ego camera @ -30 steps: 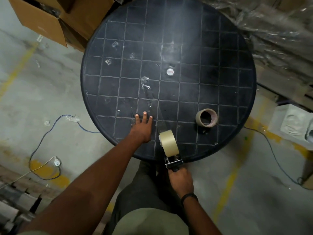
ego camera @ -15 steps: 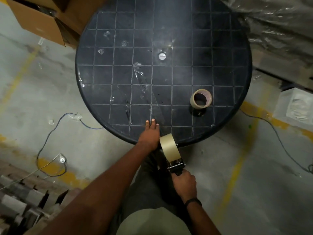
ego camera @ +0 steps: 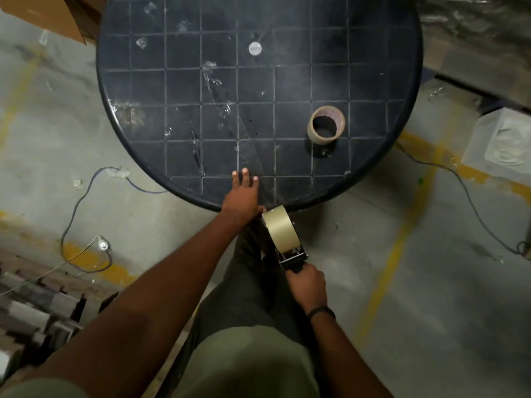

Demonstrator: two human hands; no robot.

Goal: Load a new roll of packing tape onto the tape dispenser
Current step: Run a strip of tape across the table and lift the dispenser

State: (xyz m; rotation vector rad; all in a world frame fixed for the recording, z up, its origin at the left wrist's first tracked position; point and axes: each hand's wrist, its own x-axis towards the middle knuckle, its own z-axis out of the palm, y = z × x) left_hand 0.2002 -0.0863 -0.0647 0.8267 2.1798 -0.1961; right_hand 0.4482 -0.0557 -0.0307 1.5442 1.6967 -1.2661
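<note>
A tan roll of packing tape [ego camera: 280, 228] sits on the black tape dispenser [ego camera: 293, 257], held just off the near edge of the round black table [ego camera: 373, 67]. My right hand [ego camera: 307, 284] is closed around the dispenser's handle. A clear strip of tape [ego camera: 253, 159] lies stuck along the tabletop, running from the middle toward the roll. My left hand [ego camera: 242, 195] lies flat on the table's near edge, fingers apart, pressing beside that strip. An almost bare cardboard tape core [ego camera: 326, 125] stands on the table to the right.
Cardboard boxes [ego camera: 51, 15] lie on the floor at the far left. Cables [ego camera: 83, 196] trail over the concrete floor on both sides. A white block [ego camera: 502, 142] sits at the right, with plastic-wrapped goods [ego camera: 474, 33] behind it. Stacked parts [ego camera: 34, 305] are at the lower left.
My right hand has drawn the dispenser back toward me, off the table's edge, lengthening the strip. My left hand has slid back along the strip to the table's near edge.
</note>
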